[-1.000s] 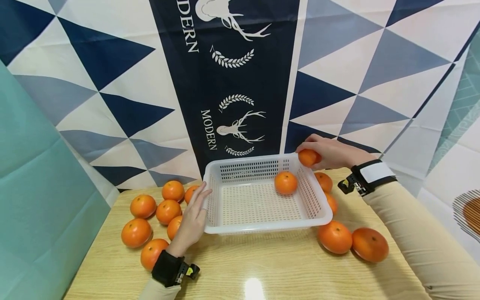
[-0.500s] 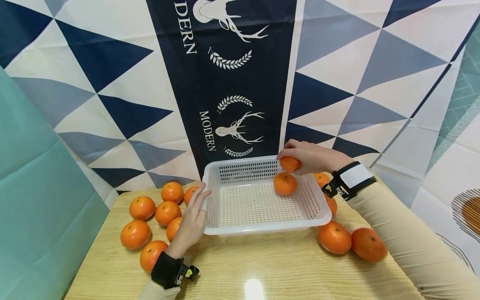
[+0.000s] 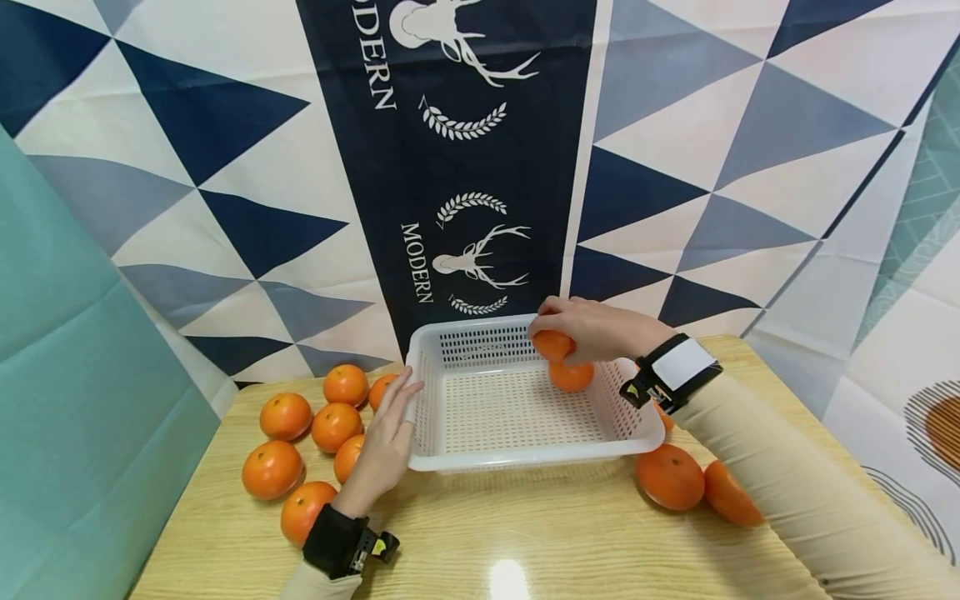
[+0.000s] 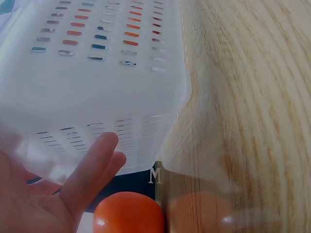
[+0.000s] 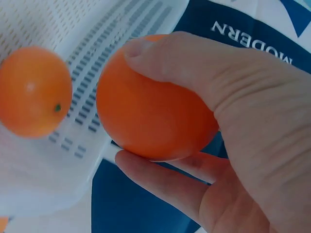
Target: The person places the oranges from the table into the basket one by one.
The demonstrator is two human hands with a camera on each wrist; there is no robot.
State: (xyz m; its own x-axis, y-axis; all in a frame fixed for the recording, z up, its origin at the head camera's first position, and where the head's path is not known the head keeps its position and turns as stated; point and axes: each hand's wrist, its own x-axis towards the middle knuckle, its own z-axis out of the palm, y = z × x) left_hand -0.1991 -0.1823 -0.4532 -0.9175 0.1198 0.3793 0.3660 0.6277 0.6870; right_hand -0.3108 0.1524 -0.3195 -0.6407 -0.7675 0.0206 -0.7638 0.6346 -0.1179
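Note:
My right hand (image 3: pixel 588 327) pinches an orange (image 5: pixel 155 104) between thumb and fingers. It holds this fruit over the back right part of a white perforated plastic basket (image 3: pixel 517 457). Another orange (image 3: pixel 572 377) rests on the basket floor, partly covered by the held one in the head view. At the basket's left end, my left hand (image 3: pixel 386 437) lies against the rim. In the left wrist view its fingers (image 4: pixel 97 160) stretch out along the outside of the wall, with an orange (image 4: pixel 129 213) on the table close to them.
Several oranges (image 3: pixel 272 469) lie on the wooden table (image 3: pixel 465 533) left of the basket. More sit to its right, among them one (image 3: pixel 670 477) near the front right corner, another partly behind the right sleeve (image 3: pixel 795 475). A patterned cloth (image 3: pixel 465 167) hangs behind.
My right hand has carried the held orange leftward from the basket's right rim to above its inside, slightly lower now. The left hand stays at the left rim.

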